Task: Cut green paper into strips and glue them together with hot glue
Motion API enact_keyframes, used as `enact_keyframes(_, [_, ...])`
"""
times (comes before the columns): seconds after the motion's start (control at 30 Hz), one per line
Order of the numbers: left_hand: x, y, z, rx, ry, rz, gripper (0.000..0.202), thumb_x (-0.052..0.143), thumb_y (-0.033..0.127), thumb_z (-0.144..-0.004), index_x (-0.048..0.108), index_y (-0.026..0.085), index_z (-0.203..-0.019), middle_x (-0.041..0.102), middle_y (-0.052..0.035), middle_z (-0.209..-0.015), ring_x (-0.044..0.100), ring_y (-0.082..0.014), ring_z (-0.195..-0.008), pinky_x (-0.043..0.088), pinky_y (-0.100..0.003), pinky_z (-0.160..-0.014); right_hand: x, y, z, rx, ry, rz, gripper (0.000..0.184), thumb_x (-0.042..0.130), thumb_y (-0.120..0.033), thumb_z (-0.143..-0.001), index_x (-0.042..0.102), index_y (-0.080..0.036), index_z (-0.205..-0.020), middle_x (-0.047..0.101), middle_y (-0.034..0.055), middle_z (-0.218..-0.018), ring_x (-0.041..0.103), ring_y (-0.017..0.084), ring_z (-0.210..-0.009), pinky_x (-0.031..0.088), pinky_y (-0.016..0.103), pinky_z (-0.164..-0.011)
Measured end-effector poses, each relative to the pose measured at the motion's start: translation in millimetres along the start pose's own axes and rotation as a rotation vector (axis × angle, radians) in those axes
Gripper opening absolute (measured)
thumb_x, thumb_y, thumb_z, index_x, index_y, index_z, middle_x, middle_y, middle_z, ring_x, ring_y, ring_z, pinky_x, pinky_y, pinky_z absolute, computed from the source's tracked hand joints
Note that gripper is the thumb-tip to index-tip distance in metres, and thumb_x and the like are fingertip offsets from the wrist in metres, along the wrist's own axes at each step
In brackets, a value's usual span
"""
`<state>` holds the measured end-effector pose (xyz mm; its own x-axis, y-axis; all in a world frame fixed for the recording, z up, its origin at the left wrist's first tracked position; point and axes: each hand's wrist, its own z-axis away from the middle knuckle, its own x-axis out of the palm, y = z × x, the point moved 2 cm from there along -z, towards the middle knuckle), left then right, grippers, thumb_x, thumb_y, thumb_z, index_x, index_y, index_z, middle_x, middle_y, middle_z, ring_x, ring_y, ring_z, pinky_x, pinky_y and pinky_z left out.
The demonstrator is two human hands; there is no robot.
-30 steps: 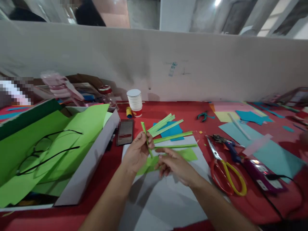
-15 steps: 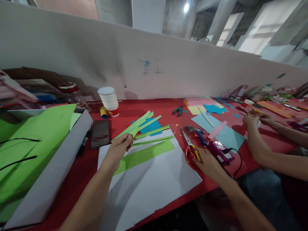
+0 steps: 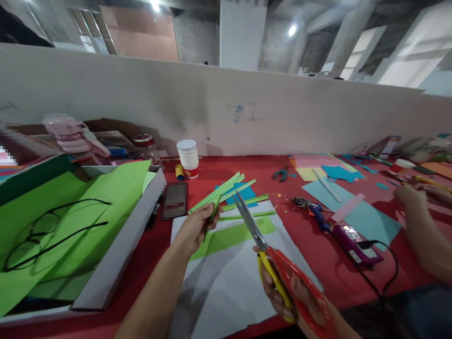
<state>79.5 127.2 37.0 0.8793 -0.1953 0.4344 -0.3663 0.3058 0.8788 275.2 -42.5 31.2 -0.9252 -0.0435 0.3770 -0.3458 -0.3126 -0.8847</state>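
My left hand pinches a narrow folded green paper strip above a white sheet. My right hand grips red and yellow scissors by the handles. Their blades point up and left, with the tips close to the strip and to several loose green strips. A wider green piece lies on the white sheet. Blue paper sits under the loose strips.
An open box with green paper and black wire stands at the left. A phone, stacked paper cups, a glue gun with cord, and coloured sheets lie on the red table. Another person's hand works at the right.
My right hand has picked the scissors up from the table and brought them towards the strip. My left hand has lifted one strip upright. The view has swung back left.
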Motion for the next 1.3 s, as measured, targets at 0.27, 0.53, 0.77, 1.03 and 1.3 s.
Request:
enact_keyframes(0.27, [2.8,1,0,0.017,0.003,0.013,0.021,0.067,0.032,-0.073,0.062,0.012,-0.068,0.053,0.0,-0.061,0.038,-0.0061,-0.047,0.028,-0.02,-0.043,32,-3,-16,0.043,-0.214,-0.273,0.04,0.058,-0.058,-0.081,0.06,-0.019,-0.088,0.047,0.0013,-0.08,0.032,0.005,-0.055,0.024,0.019,-0.046])
enact_keyframes(0.53, [1.5,-3,0,0.005,0.014,0.019,0.025,0.072,0.034,-0.068,0.062,0.012,-0.069,0.058,-0.0027,-0.071,0.043,-0.0071,-0.052,0.029,-0.019,-0.044,34,-3,-13,0.063,-0.203,-0.268,0.047,0.059,-0.063,-0.078,0.061,-0.017,-0.085,0.045,0.0004,-0.07,0.032,0.005,-0.052,0.023,0.018,-0.045])
enact_keyframes(0.77, [-0.2,0,0,0.117,-0.021,-0.202,0.029,0.064,0.043,-0.074,0.054,0.018,-0.064,0.049,0.0016,-0.061,0.037,-0.01,-0.052,0.028,-0.022,-0.05,33,-4,-16,0.081,-0.188,-0.378,0.043,0.062,-0.059,-0.078,0.057,-0.022,-0.1,0.046,0.0009,-0.08,0.036,0.007,-0.057,0.023,0.018,-0.043])
enact_keyframes(1.03, [4.3,2,3,0.31,-0.071,-0.435,0.036,0.056,0.045,-0.08,0.043,0.02,-0.059,0.036,0.0036,-0.06,0.033,-0.0131,-0.06,0.03,-0.024,-0.06,34,-10,-22,0.095,-0.208,-0.506,0.057,0.06,-0.07,-0.071,0.057,-0.021,-0.1,0.045,0.0008,-0.077,0.033,0.008,-0.057,0.022,0.016,-0.041])
enact_keyframes(1.3, [7.4,-4,2,0.235,-0.094,-0.318,0.034,0.06,0.046,-0.077,0.045,0.02,-0.062,0.037,0.0026,-0.065,0.037,-0.0139,-0.066,0.035,-0.023,-0.068,30,-12,-19,0.036,-0.255,-0.582,0.064,0.062,-0.071,-0.068,0.058,-0.02,-0.106,0.042,0.0011,-0.077,0.028,0.007,-0.057,0.02,0.013,-0.038])
